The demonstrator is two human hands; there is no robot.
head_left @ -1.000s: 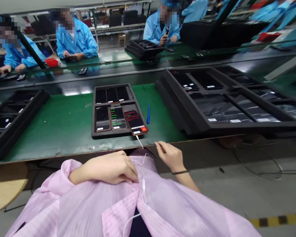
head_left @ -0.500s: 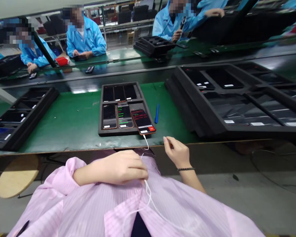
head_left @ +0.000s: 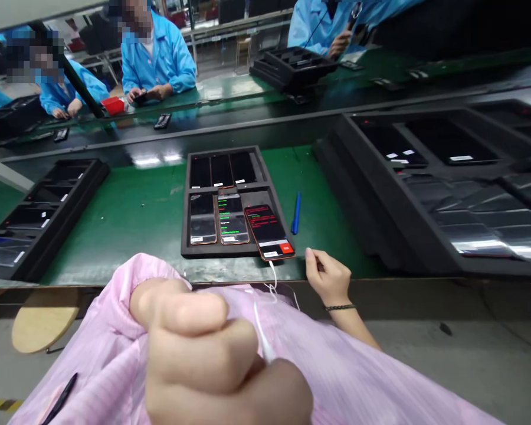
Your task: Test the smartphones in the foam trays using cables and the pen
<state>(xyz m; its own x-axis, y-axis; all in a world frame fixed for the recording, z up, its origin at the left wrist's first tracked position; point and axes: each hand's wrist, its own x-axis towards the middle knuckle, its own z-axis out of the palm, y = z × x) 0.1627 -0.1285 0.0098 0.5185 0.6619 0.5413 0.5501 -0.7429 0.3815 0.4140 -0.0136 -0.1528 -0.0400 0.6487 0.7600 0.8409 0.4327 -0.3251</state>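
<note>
Phone [head_left: 269, 230] tilted across front-right edge of small black tray [head_left: 221, 251]: orange rim, dark screen, red and green text, red block in lower corner, white label, white cable [head_left: 272, 274] at its bottom end. Small tray seats five other phones [head_left: 235, 219], three back, two front. Left hand [head_left: 216, 360] clenched near camera, cable running into its grip. Right hand [head_left: 330, 274] curled near phone; can't tell if holding anything. Large right tray [head_left: 363, 203] blurred, cut off.
</note>
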